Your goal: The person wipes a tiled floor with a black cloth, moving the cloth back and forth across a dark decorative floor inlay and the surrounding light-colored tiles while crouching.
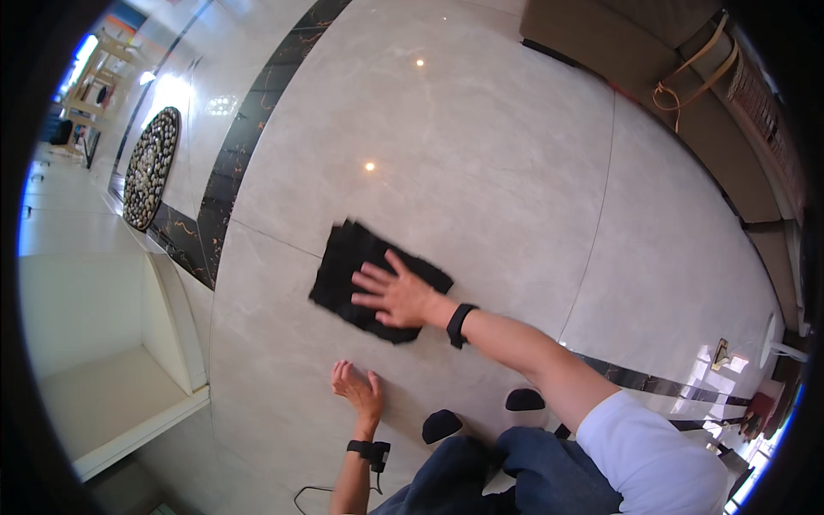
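A black cloth (341, 277) lies spread on the glossy tiled floor (502, 212) before me. My right hand (402, 296) rests flat on it with the fingers spread, and a black band circles that wrist. Lower down and nearer my body, my left hand (359, 389) is held over or on the bare tile, its fingers slightly bent and holding nothing. A black strap (368, 449) with a small device and a cable is on the left wrist.
A white open cabinet (141, 418) stands at the left. Beyond it lies an oval pebble mat (151, 168). A brown sofa (682, 109) with a tan strap runs along the upper right. My feet in dark-toed footwear (441, 426) are close below the cloth.
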`<control>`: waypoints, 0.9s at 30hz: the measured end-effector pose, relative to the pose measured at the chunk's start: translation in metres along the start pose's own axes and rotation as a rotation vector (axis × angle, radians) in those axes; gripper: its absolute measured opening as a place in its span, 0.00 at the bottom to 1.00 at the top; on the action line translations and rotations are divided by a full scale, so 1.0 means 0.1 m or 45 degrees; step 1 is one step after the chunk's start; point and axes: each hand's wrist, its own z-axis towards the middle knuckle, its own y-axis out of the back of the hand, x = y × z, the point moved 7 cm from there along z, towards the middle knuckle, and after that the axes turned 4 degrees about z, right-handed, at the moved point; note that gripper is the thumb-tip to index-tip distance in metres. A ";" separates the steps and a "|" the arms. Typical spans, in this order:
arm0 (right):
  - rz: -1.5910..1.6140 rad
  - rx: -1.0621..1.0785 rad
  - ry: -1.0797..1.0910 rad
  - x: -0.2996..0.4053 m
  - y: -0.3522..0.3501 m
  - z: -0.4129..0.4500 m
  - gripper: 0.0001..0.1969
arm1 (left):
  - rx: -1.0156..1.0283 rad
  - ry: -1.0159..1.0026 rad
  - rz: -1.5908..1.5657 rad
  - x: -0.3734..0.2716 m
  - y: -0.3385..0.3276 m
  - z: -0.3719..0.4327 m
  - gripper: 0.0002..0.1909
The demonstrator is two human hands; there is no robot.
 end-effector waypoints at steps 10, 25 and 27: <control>-0.883 -0.292 -1.008 -2.48 1.97 -1.33 0.27 | -0.162 0.233 0.388 0.60 0.08 1.54 0.24; -0.568 -0.543 -2.387 -3.62 2.26 -3.75 0.38 | -0.159 0.570 0.499 0.81 -0.11 2.10 0.17; -0.544 -0.435 -2.263 -3.61 2.23 -3.15 0.41 | -0.158 0.564 0.491 0.78 -0.13 2.09 0.18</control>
